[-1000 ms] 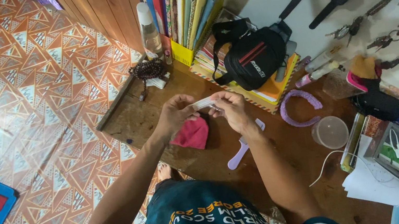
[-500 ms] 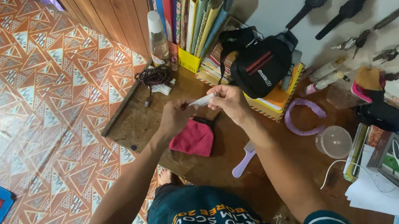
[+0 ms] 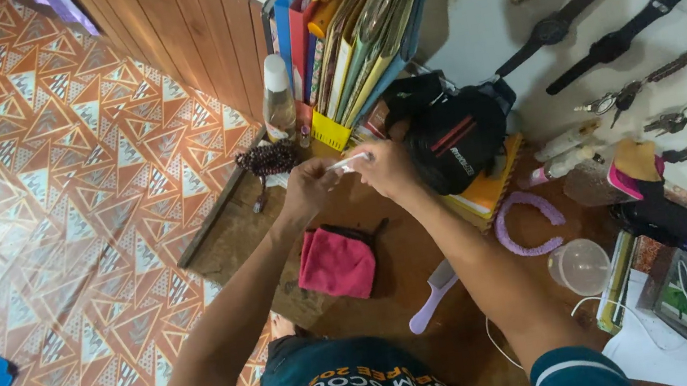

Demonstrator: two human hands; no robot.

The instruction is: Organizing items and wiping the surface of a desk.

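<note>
Head view, looking down over the person's arms: a small white strip-like object (image 3: 348,162) — too small to identify further — is pinched between the two hands, held in the air above the far edge of the wooden counter (image 3: 390,259). The left hand (image 3: 306,188) has its grip closed on one end of the strip, and the right hand (image 3: 385,168) has its fingers closed on the other end, so both hands hold the one object between them. Compared with a second ago, the hands have moved away from the body and toward the wall: they then worked over the pink cloth pouch (image 3: 336,262), which now lies uncovered on the counter below the forearms, while the strip has come close to the black pouch bag (image 3: 453,136) and the yellow file holder (image 3: 332,129) packed with folders. The hold on the strip looks unchanged through this shift, which suggests the same handling goes on at a new spot. Around these lie a string of dark beads (image 3: 266,159), a clear bottle (image 3: 278,98), a lilac comb (image 3: 431,296), a lilac headband (image 3: 530,224) and a clear plastic cup (image 3: 580,267); wristwatches (image 3: 603,45) hang on the wall.
</note>
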